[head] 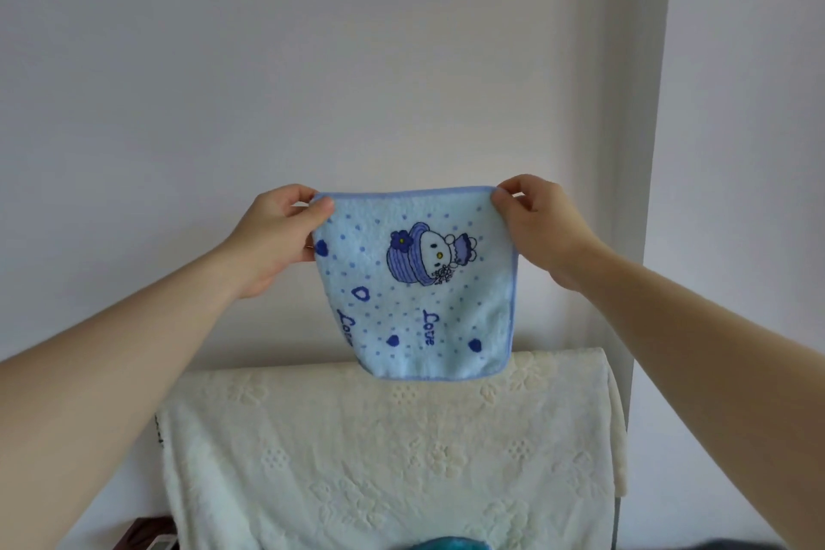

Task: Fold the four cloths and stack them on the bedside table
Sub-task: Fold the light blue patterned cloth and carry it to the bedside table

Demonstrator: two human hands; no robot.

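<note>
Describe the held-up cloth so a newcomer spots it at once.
Look at the white wall above the draped cream blanket. There the left hand and right hand pinch the top corners of a light blue cloth. Unlike the cream blanket and the teal cloth below, it bears a cartoon figure, dark blue hearts and "Love".

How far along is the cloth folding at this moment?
Done: no folded cloth or stack shows in view. In hand: the left hand and right hand pinch the top corners of the blue cloth, which hangs open, unfolded. Left: folding it and stacking; a teal cloth peeks in at the bottom edge, by the cream cover.
</note>
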